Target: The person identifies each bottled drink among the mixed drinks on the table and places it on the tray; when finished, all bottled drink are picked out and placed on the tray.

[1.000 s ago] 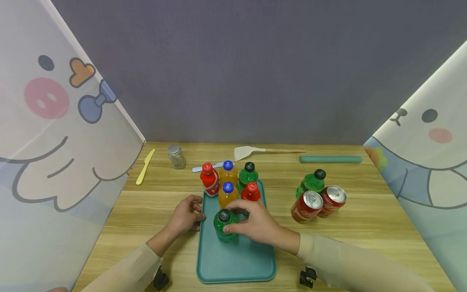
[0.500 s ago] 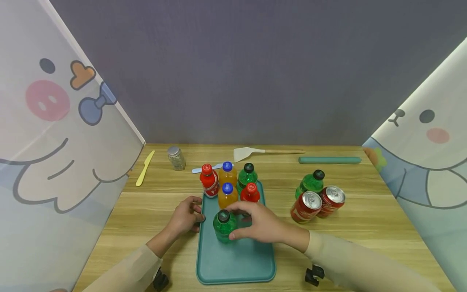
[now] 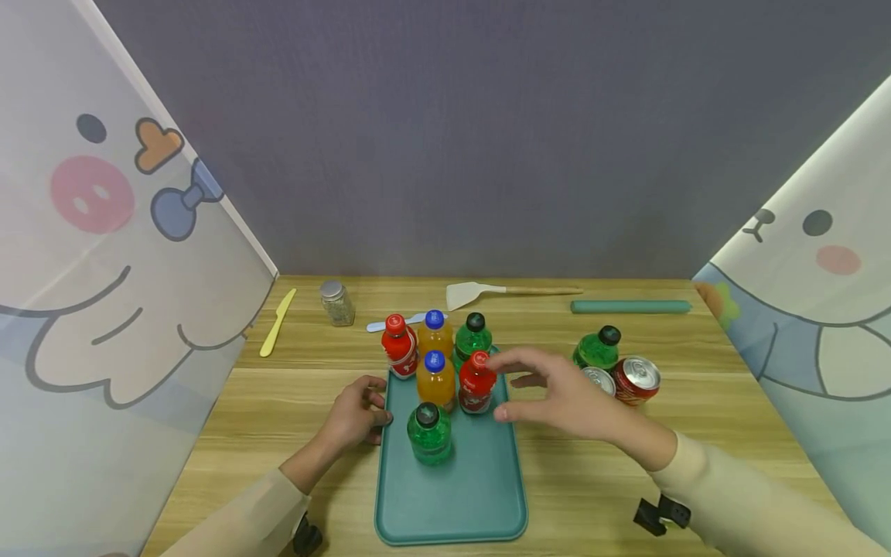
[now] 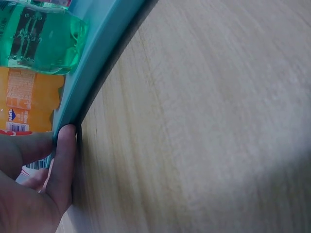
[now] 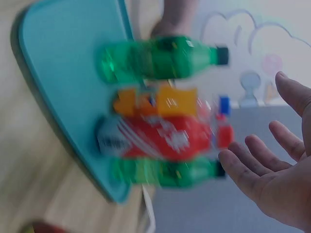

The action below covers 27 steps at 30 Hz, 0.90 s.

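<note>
My left hand (image 3: 358, 414) pinches the left rim of a teal tray (image 3: 452, 510); the left wrist view shows its fingers (image 4: 64, 165) against that edge. My right hand (image 3: 567, 398) hovers over the tray's right side, fingers spread and holding nothing. Closest to it is a red-capped cola bottle (image 3: 476, 387), upright on the tray. A green soda bottle (image 3: 429, 437) stands alone in front. Behind it are an orange soda bottle (image 3: 435, 381) and a second orange bottle (image 3: 435, 336). Another green bottle (image 3: 472, 340) and another red bottle (image 3: 400, 350) fill the back corners.
Right of the tray stand a green bottle (image 3: 596, 350), a red can (image 3: 636, 381) and another can (image 3: 600, 379), partly hidden by my right hand. Farther back lie a spatula (image 3: 480, 291), a green rod (image 3: 629, 306), a yellow knife (image 3: 277, 323), a blue knife (image 3: 400, 321) and a jar (image 3: 337, 303).
My right hand has let go of the front green bottle and moved right, away from it. That bottle stays upright on the tray. My left hand keeps its place on the rim.
</note>
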Each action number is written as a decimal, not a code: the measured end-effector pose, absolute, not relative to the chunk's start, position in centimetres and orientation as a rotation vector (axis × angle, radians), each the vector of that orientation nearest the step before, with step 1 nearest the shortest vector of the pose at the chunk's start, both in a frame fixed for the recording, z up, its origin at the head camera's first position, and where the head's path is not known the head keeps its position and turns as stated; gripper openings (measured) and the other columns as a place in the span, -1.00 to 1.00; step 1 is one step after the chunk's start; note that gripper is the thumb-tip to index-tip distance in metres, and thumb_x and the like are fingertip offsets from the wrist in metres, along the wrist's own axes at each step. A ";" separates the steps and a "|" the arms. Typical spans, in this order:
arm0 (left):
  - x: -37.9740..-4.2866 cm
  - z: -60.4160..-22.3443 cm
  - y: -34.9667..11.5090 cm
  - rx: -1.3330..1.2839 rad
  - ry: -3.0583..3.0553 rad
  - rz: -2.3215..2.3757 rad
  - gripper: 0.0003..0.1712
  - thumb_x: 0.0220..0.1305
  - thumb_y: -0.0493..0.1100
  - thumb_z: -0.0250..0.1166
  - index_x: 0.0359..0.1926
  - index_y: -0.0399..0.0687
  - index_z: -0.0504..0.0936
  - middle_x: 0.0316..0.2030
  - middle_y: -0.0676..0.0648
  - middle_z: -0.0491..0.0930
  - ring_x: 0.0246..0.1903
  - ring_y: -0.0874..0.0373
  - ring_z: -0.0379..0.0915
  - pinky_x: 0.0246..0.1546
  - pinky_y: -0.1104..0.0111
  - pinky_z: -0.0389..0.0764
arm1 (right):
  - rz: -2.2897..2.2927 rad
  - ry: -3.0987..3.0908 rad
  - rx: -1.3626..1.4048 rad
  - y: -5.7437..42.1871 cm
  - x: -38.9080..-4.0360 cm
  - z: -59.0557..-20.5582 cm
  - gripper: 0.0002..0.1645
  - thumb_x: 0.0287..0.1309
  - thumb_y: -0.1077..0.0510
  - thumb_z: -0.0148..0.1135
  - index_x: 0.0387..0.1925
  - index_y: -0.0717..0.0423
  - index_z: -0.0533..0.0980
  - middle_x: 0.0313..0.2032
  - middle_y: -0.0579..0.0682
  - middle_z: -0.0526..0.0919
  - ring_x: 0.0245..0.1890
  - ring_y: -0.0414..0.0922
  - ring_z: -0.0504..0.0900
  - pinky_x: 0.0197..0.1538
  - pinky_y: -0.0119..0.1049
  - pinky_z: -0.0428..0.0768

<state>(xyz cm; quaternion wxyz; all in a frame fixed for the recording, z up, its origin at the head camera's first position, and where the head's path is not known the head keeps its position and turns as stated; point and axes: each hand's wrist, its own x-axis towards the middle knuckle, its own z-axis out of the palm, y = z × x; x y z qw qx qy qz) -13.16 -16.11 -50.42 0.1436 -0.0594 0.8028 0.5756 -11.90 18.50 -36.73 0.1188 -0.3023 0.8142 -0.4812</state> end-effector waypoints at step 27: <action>-13.2 -50.3 -16.1 -0.167 2.323 1.645 -0.38 0.13 -0.57 0.38 0.23 -0.35 0.45 -0.22 -0.25 0.48 -0.49 0.03 0.50 -0.63 0.10 0.74 | -1.271 2.850 -0.473 31.9 -16.1 -35.4 -0.24 0.24 0.14 0.46 0.38 0.24 0.35 0.32 0.22 0.46 0.23 -0.20 0.51 0.12 -0.70 0.48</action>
